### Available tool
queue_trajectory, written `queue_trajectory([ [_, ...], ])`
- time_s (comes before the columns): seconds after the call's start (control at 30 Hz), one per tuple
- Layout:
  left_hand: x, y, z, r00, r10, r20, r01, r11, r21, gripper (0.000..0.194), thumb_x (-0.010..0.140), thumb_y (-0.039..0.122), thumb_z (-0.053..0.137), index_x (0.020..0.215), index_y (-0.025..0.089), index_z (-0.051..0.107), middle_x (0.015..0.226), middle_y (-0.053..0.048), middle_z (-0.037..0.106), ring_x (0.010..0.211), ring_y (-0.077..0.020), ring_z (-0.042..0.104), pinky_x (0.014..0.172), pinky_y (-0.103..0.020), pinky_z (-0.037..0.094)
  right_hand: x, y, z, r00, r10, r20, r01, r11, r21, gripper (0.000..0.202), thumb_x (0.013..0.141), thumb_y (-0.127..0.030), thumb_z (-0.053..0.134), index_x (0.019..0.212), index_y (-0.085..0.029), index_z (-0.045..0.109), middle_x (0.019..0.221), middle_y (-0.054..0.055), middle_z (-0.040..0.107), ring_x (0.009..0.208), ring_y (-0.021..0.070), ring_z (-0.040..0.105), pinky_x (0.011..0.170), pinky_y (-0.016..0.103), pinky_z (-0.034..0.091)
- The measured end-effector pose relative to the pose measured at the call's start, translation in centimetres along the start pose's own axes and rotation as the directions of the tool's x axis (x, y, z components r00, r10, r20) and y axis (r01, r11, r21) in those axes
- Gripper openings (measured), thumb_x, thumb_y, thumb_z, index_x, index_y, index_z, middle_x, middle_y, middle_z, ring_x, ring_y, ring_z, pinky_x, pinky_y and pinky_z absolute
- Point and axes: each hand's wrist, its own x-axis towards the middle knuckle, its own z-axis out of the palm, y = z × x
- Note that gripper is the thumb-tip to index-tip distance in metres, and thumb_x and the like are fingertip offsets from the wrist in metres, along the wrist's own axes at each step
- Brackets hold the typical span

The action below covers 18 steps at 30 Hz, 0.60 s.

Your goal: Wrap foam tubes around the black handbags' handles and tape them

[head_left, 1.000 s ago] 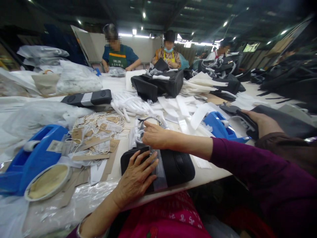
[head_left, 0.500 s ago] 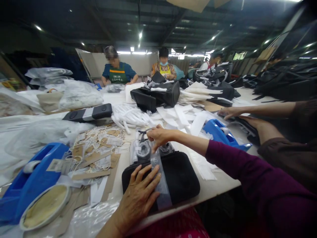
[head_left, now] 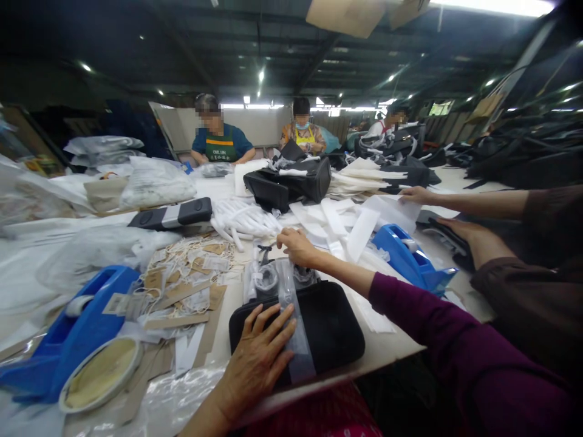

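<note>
My left hand [head_left: 266, 349] lies with spread fingers on a black case [head_left: 334, 321] near the table's front edge. Beside its fingertips, a strip of clear film [head_left: 300, 340] runs over the case and up across the bundled straps [head_left: 265, 278] behind it. My right hand [head_left: 298, 247] is over the far end of the film, above the straps, its fingers bent. Whether its fingertips hold anything cannot be made out. The straps are wrapped in clear plastic and touch the case's far side.
Blue tape dispensers stand at left [head_left: 86, 328] and right [head_left: 410, 258]. A round tin [head_left: 101, 373], tags with strings [head_left: 191, 285], white tubes [head_left: 246, 215] and black bags [head_left: 291, 182] lie around. A co-worker's hands [head_left: 460, 233] work at right; several people sit beyond.
My right hand has moved slightly up and away from the case, and the film now lies over the straps. At right, a co-worker's hand has lifted a white sheet. The view has shifted slightly.
</note>
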Motion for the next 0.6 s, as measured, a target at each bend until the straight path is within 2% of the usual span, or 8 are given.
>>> queue_trajectory([
  [0.07,0.0,0.0,-0.2,1.000,0.001,-0.011,-0.001,1.000,-0.007,0.047,0.091,0.027,0.049,0.138,0.027,0.043,0.151,0.000,0.034,0.136,-0.0239,0.029,0.112,-0.047,0.021,-2.6,0.5,-0.5,0.974,0.165,-0.157,-0.126,0.964,0.233,0.021,0.079,-0.008,0.052,0.097,-0.017,0.058,0.104,0.007,0.056,0.100,0.0193,0.052,0.087,0.033,0.038],
  [0.1,0.0,0.1,-0.3,1.000,0.000,-0.017,0.000,1.000,-0.015,0.047,0.091,0.026,0.049,0.138,0.027,0.043,0.151,0.000,0.035,0.136,-0.0235,0.030,0.112,-0.046,0.020,-4.2,0.8,-0.6,0.948,0.255,-0.188,-0.178,0.919,0.351,0.021,0.080,-0.013,0.054,0.100,-0.017,0.057,0.105,0.007,0.056,0.099,0.0189,0.053,0.086,0.033,0.040],
  [0.17,-0.1,0.1,-0.5,1.000,-0.007,-0.029,0.006,0.999,-0.034,0.047,0.091,0.024,0.050,0.138,0.027,0.043,0.150,0.000,0.036,0.135,-0.0230,0.030,0.112,-0.045,0.020,-7.8,1.1,-0.2,0.893,0.420,-0.165,-0.273,0.793,0.544,0.034,0.078,-0.028,0.061,0.110,-0.018,0.055,0.113,0.009,0.054,0.102,0.0209,0.053,0.086,0.035,0.043],
  [0.23,-0.1,0.2,-0.6,0.999,-0.012,-0.029,0.011,0.998,-0.057,0.048,0.090,0.022,0.050,0.137,0.027,0.044,0.150,0.000,0.037,0.135,-0.0225,0.030,0.112,-0.045,0.020,-11.1,1.1,0.7,0.845,0.532,-0.045,-0.375,0.651,0.660,0.061,0.070,-0.038,0.069,0.123,-0.017,0.048,0.128,0.014,0.048,0.110,0.0248,0.052,0.090,0.039,0.043],
  [0.3,-0.1,0.2,-0.6,0.999,-0.013,-0.032,0.010,0.996,-0.085,0.048,0.090,0.021,0.051,0.136,0.028,0.045,0.149,0.000,0.038,0.135,-0.0223,0.031,0.112,-0.044,0.020,-13.6,0.8,1.7,0.806,0.583,0.096,-0.462,0.519,0.719,0.085,0.062,-0.042,0.075,0.134,-0.014,0.039,0.136,0.018,0.043,0.117,0.0285,0.049,0.096,0.041,0.041],
  [0.4,0.0,0.2,-0.5,0.996,-0.055,-0.075,0.045,0.989,-0.141,0.044,0.088,0.020,0.052,0.132,0.029,0.050,0.147,0.000,0.042,0.134,-0.0231,0.034,0.112,-0.045,0.021,-15.3,0.3,2.7,0.767,0.591,0.251,-0.533,0.369,0.762,0.100,0.058,-0.045,0.077,0.140,-0.010,0.032,0.139,0.021,0.042,0.123,0.0299,0.047,0.103,0.041,0.037],
  [0.57,-0.5,0.0,-1.1,0.997,-0.061,-0.045,0.043,0.947,-0.317,0.038,0.087,0.014,0.050,0.120,0.031,0.060,0.139,0.000,0.052,0.132,-0.0239,0.038,0.111,-0.046,0.026,-15.4,0.4,2.7,0.733,0.608,0.306,-0.551,0.265,0.791,0.101,0.054,-0.044,0.080,0.140,-0.015,0.037,0.138,0.017,0.046,0.123,0.0310,0.049,0.105,0.041,0.035],
  [0.6,-0.7,-0.1,-1.2,0.992,-0.109,-0.070,0.075,0.927,-0.368,0.036,0.087,0.014,0.050,0.116,0.032,0.063,0.138,-0.001,0.053,0.131,-0.0239,0.038,0.110,-0.046,0.027,-15.4,0.5,2.4,0.734,0.602,0.314,-0.554,0.263,0.790,0.099,0.053,-0.043,0.082,0.138,-0.015,0.040,0.135,0.016,0.050,0.121,0.0315,0.050,0.104,0.043,0.036],
])
